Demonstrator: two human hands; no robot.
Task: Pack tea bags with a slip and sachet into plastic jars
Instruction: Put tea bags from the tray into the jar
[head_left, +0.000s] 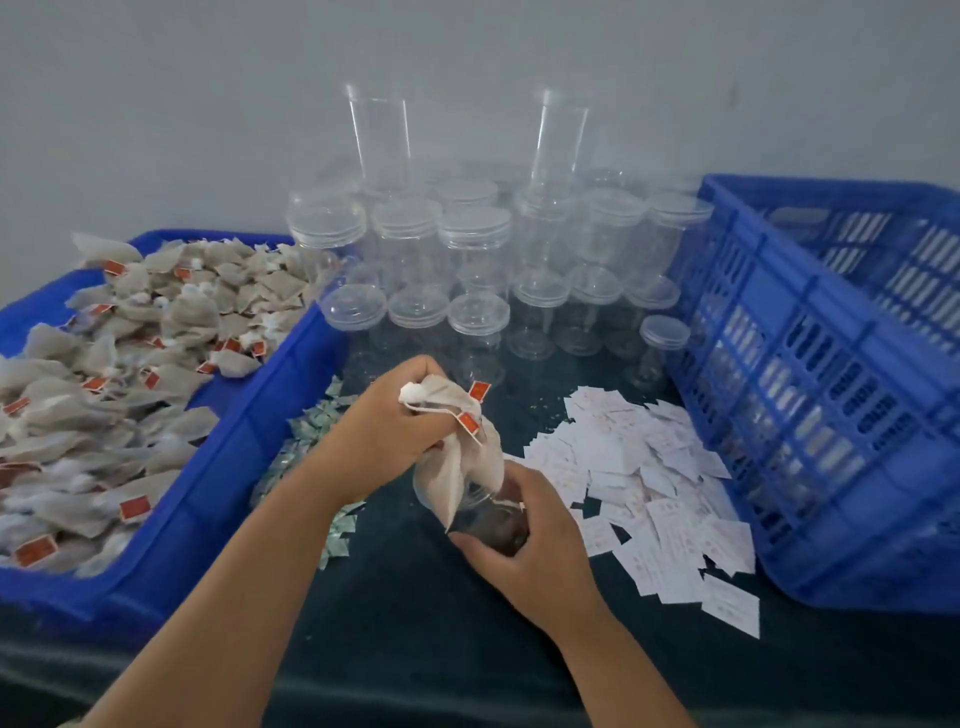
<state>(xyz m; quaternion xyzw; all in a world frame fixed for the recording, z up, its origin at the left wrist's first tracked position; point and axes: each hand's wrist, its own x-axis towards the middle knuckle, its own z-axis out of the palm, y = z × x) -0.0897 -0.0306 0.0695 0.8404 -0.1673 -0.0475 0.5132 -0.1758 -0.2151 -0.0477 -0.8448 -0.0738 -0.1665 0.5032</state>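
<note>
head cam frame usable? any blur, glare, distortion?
Head view: soft throughout; tea bags in the left tray smear toward the frame edge; empty jars nearly vanish against the grey wall; the held jar is hard to outline; wide-angle bows the blue crate; light flat, no hard shadows or strong glare.

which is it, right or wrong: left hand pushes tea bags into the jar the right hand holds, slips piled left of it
Wrong: the head view shows the slips piled right of the jar, not left. The rest holds.
</note>
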